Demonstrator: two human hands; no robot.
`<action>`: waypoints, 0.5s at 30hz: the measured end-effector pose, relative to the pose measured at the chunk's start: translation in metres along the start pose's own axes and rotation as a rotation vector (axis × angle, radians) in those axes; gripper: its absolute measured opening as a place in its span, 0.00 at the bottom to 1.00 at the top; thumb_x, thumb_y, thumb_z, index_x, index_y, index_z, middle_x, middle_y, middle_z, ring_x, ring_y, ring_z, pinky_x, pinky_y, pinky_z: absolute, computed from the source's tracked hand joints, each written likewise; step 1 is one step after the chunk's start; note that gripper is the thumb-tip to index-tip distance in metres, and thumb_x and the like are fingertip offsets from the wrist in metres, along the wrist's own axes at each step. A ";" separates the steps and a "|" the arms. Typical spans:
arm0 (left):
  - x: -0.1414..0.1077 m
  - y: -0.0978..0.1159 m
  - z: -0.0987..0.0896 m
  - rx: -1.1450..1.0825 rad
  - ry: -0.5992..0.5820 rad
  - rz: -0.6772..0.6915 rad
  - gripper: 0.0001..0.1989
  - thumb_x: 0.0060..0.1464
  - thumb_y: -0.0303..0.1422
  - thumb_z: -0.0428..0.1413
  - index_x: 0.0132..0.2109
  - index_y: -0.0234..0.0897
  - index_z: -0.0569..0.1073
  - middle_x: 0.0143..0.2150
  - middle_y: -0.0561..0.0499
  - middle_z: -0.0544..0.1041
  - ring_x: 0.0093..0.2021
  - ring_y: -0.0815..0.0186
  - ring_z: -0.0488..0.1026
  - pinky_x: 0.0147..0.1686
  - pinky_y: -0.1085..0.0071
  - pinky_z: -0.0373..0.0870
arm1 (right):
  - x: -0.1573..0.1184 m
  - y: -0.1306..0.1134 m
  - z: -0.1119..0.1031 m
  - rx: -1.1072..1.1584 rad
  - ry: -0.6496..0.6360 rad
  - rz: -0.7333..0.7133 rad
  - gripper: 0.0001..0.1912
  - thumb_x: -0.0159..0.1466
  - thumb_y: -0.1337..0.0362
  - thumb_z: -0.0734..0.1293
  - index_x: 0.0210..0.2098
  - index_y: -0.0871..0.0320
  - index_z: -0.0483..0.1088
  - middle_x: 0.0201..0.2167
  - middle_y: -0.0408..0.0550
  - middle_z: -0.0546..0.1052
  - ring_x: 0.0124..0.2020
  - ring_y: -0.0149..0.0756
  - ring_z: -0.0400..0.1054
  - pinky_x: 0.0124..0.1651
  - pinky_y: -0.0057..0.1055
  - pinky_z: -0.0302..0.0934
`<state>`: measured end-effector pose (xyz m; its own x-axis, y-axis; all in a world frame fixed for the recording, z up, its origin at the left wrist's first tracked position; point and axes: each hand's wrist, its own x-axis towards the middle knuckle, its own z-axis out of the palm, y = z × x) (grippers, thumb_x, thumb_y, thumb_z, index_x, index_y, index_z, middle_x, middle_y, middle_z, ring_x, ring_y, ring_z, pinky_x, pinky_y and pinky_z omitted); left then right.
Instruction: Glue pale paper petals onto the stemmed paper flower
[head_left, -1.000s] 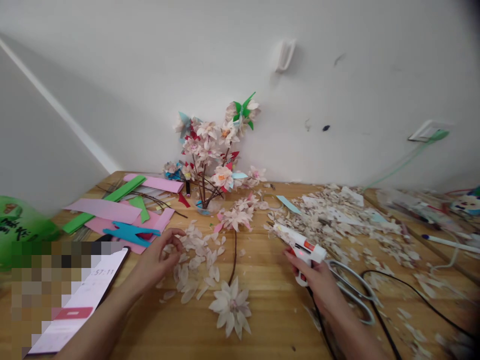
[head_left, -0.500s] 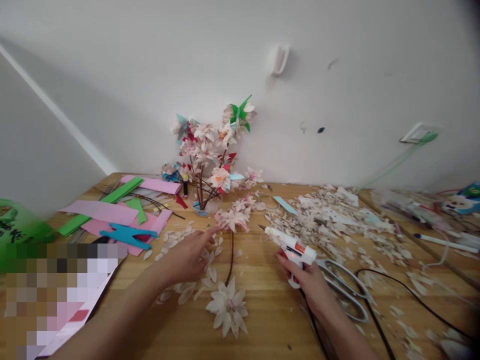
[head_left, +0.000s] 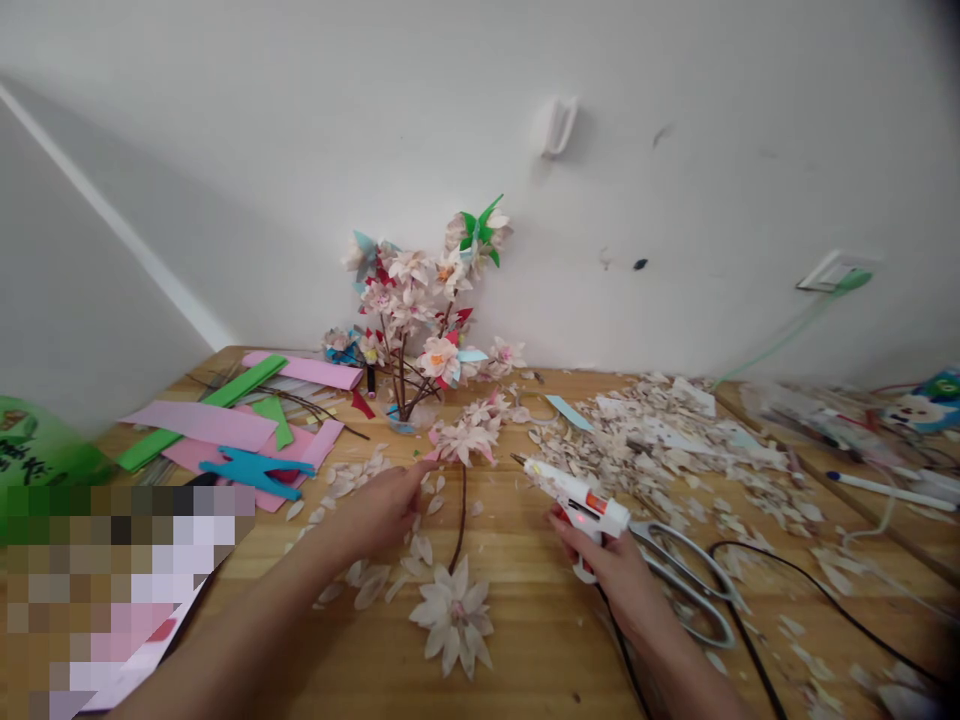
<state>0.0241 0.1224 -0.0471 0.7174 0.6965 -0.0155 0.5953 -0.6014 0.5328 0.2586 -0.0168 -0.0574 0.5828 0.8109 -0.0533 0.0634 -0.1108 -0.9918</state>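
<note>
Head view from over the person's shoulders: the left hand (head_left: 381, 510) points with its index finger stretched out and the others curled under, and whether anything is tucked in them I cannot tell. Just at that fingertip, touching or nearly so, lies a pink-edged flower (head_left: 466, 440); from there a brown stem (head_left: 462, 515) runs toward the person to a white flower (head_left: 455, 615), below and between the 2 hands. The right hand (head_left: 611, 560) has its fingers closed round the handle of a glue gun (head_left: 576, 502), nozzle toward the left fingers; scissors (head_left: 697, 590) lie just right of that grip. My guess is that much is done: beyond the left fingertips a bunch of flowers (head_left: 412, 285) stands made up in a clear cup (head_left: 411, 424), and the white flower looks fully ringed. Loose petals (head_left: 364, 588) below the left fingers, joined to nothing, seem to be what is left. Far left of those fingers, a green bag (head_left: 45, 440) carries dark lettering I cannot read; no brand shows legibly on the glue gun.
</note>
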 end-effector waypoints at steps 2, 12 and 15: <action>-0.003 0.003 -0.004 -0.045 0.018 -0.028 0.30 0.43 0.22 0.49 0.56 0.41 0.61 0.30 0.53 0.73 0.33 0.62 0.69 0.36 0.67 0.62 | 0.000 0.001 -0.001 -0.025 -0.009 -0.014 0.18 0.47 0.54 0.71 0.33 0.60 0.74 0.18 0.41 0.70 0.19 0.30 0.59 0.22 0.26 0.53; -0.028 0.019 -0.004 -0.746 0.295 -0.206 0.31 0.44 0.33 0.57 0.55 0.38 0.56 0.35 0.51 0.75 0.34 0.65 0.74 0.35 0.69 0.70 | -0.018 -0.002 0.001 -0.203 -0.286 -0.181 0.16 0.52 0.52 0.68 0.35 0.58 0.73 0.32 0.48 0.79 0.34 0.43 0.72 0.37 0.34 0.67; -0.035 0.024 0.006 -0.982 0.347 -0.273 0.36 0.41 0.34 0.61 0.57 0.38 0.57 0.33 0.51 0.78 0.35 0.65 0.76 0.35 0.70 0.70 | -0.025 -0.009 0.001 -0.367 -0.406 -0.321 0.12 0.56 0.54 0.66 0.31 0.57 0.71 0.27 0.46 0.77 0.29 0.40 0.70 0.31 0.32 0.66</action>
<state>0.0151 0.0817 -0.0386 0.3706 0.9254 -0.0787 0.0581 0.0615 0.9964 0.2422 -0.0355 -0.0476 0.1393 0.9818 0.1287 0.4999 0.0425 -0.8651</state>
